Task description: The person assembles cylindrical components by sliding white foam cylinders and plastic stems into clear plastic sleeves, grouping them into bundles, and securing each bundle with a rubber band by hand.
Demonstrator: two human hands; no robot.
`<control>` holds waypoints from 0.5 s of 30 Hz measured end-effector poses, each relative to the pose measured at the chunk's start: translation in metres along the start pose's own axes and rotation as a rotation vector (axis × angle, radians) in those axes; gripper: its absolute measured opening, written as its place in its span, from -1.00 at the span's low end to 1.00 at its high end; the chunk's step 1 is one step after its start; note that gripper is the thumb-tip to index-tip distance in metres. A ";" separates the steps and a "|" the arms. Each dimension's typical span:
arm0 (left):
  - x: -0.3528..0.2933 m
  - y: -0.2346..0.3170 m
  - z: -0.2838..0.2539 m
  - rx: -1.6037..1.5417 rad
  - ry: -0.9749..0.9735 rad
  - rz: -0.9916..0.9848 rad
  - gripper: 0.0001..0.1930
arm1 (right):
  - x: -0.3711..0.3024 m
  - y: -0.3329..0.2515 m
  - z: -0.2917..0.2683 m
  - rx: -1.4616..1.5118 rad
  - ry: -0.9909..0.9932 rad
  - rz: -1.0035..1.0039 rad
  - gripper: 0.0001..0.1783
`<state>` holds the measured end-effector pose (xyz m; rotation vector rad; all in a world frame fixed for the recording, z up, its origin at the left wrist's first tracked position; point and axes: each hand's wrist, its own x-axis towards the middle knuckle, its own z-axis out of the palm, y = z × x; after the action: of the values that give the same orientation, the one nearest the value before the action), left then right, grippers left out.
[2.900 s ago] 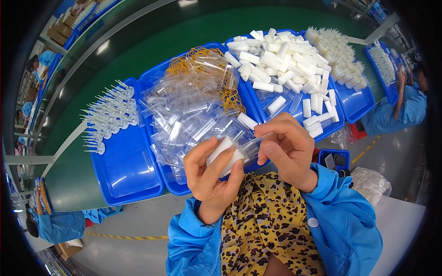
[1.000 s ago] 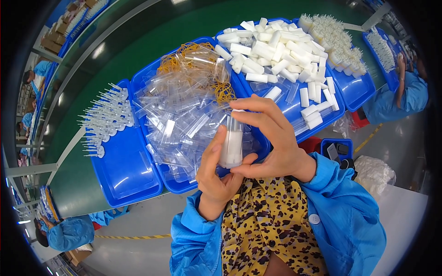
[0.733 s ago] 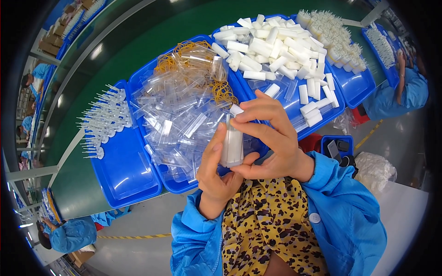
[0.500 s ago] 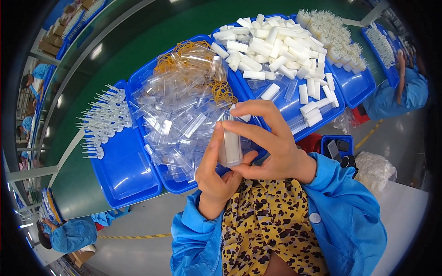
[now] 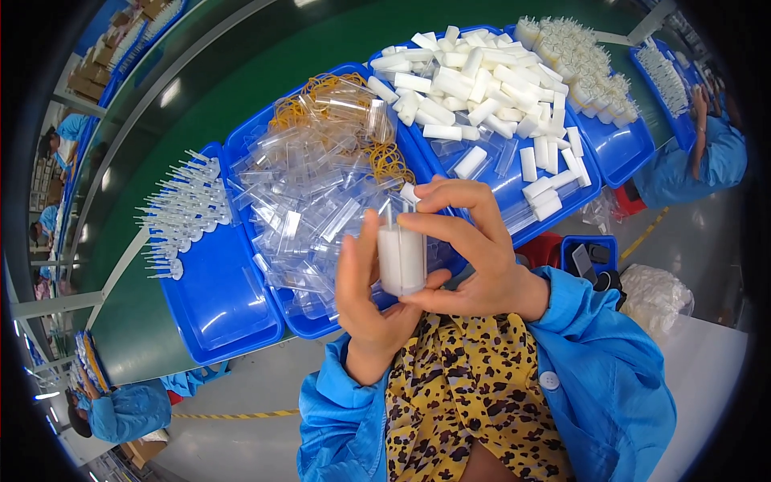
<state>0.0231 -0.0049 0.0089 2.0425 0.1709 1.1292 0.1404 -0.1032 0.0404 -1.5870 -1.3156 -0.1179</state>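
Between my hands stands a white foam piece (image 5: 401, 261), upright, with a clear plastic base at its lower end and thin clear prongs showing at its top. My right hand (image 5: 482, 261) pinches it, index finger near the prongs and thumb at the base. My left hand (image 5: 369, 297) cups it from the left, with its thumb lifted off and slightly blurred; some of its fingers are hidden behind the piece. Just below lies a blue tray of clear plastic pieces (image 5: 313, 217) and orange rubber bands (image 5: 321, 96).
White foam blocks (image 5: 490, 88) fill a blue tray to the right. Pronged white parts (image 5: 189, 209) line another blue tray (image 5: 217, 309) at left. Finished-looking foam bundles (image 5: 578, 68) crowd a far right tray. Co-workers in blue sit at both sides of the green table (image 5: 120, 329).
The foam piece has turned, showing a wider white face. My left thumb and index finger have come away from its side and top. My right hand has barely moved.
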 end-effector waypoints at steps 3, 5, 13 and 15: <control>0.007 0.012 -0.014 -0.479 -0.130 -0.382 -0.13 | -0.008 0.007 -0.001 0.205 0.012 0.066 -0.30; 0.012 0.016 -0.019 -0.933 -0.257 -0.648 -0.22 | -0.014 0.014 -0.002 0.245 0.038 0.038 -0.29; 0.005 0.013 -0.022 -0.590 0.093 -0.584 -0.43 | -0.001 0.047 -0.062 -0.019 -0.131 0.164 -0.58; 0.004 0.014 -0.021 -0.603 0.079 -0.580 -0.42 | -0.010 0.075 -0.088 -0.310 -0.190 0.215 -0.69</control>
<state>0.0060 -0.0006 0.0274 1.2931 0.3824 0.7674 0.2376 -0.1646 0.0287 -2.0356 -1.3068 -0.0397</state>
